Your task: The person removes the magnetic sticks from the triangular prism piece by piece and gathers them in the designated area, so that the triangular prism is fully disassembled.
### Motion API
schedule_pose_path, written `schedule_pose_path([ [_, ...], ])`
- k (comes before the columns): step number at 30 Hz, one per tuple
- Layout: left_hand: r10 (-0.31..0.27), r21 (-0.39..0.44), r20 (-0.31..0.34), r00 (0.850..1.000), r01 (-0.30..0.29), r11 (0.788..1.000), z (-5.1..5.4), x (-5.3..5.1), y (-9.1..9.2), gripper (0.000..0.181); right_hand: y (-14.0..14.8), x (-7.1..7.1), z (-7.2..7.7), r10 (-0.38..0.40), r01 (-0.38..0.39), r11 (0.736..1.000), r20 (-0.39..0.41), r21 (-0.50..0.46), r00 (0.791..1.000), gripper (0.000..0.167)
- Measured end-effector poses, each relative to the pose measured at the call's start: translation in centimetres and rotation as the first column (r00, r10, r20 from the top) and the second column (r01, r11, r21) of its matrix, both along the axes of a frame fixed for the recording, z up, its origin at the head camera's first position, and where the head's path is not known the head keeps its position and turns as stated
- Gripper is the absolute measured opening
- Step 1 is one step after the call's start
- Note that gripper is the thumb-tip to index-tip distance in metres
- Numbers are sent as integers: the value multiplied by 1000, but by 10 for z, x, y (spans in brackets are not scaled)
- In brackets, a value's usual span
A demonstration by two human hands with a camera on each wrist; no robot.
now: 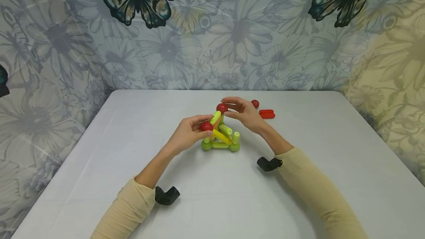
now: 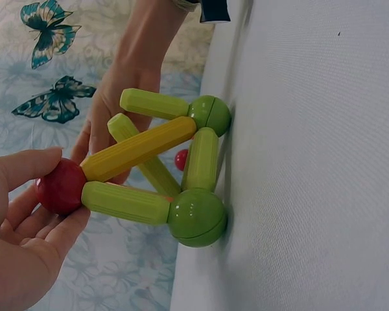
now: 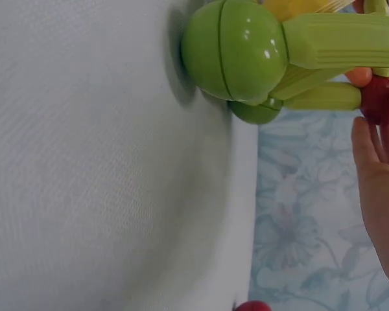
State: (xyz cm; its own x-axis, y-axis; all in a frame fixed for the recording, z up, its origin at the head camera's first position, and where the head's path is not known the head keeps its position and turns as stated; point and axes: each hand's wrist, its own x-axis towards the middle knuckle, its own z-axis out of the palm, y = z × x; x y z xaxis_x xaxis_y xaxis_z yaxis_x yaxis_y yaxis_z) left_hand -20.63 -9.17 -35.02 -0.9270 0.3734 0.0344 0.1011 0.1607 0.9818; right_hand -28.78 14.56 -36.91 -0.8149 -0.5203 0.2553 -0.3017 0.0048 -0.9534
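Observation:
A small frame of light-green rods and green balls [image 1: 234,146] stands on the table, seemingly a magnetic building set. My left hand [image 1: 190,132] pinches a red ball [image 2: 60,186] between thumb and fingers at the near left corner. That ball sits atop an upright light-green rod [image 2: 126,202], and a yellow rod [image 2: 139,149] slants from it down to a green ball at the near right. At the far corner, my right hand [image 1: 245,115] holds another red ball [image 3: 377,100] on top of a light-green rod [image 3: 324,96]. A free-ended rod [image 1: 236,138] rises at the near right.
Behind my right hand lie a loose red ball [image 1: 255,103] and two red rods [image 1: 267,115] on the white table [image 1: 212,194]. A patterned butterfly cloth [image 1: 239,54] hangs behind the table's far edge. Black devices [image 1: 167,196] are at both wrists.

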Motion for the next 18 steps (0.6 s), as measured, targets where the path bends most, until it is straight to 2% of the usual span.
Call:
schedule_pose_path([
  [4,-4,5,-2,1000,4,1000,-1,-1,0,50,-4,-1,0,16,-16,1000,-90,4,996,44],
  [7,-7,4,-8,1000,7,1000,-2,-1,-1,50,-6,-1,1,13,-3,998,-168,57,986,43],
  [10,-9,3,-17,1000,9,1000,-2,0,-1,50,-8,-1,3,20,21,988,-270,150,963,46],
  [14,-10,3,-27,1000,10,1000,-1,0,-1,50,-9,-2,5,67,44,963,-394,266,917,49],
  [18,-10,8,-26,1000,10,1000,0,1,-1,49,-9,-1,5,83,71,945,-444,319,892,43],
])
